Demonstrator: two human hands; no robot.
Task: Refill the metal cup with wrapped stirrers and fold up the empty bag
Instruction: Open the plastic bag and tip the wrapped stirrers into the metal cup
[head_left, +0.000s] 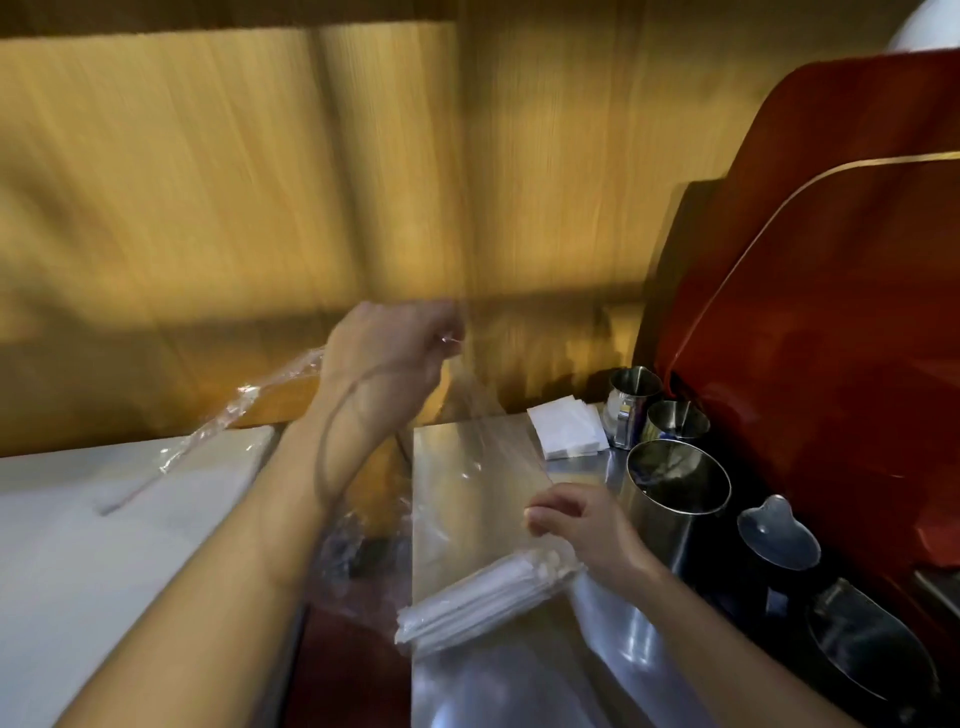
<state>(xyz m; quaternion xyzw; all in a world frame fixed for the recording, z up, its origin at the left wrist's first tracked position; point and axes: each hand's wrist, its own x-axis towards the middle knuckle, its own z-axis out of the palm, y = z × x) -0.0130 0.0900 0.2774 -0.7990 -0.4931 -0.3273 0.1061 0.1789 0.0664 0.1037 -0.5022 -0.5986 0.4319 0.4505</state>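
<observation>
Above the steel worktop (613, 639), my left hand (387, 353) holds the clear bag (483, 467) raised, fingers closed on its top. My right hand (576, 525) pinches its lower edge, just above the wrapped stirrers (483, 597).

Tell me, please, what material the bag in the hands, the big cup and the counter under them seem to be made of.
Bag: thin clear plastic film, glossy; the counter shows through it and it crinkles. Big cup: polished metal, probably stainless steel, with mirror-like reflections. Counter: brushed sheet metal, judging by its soft grey sheen.
</observation>
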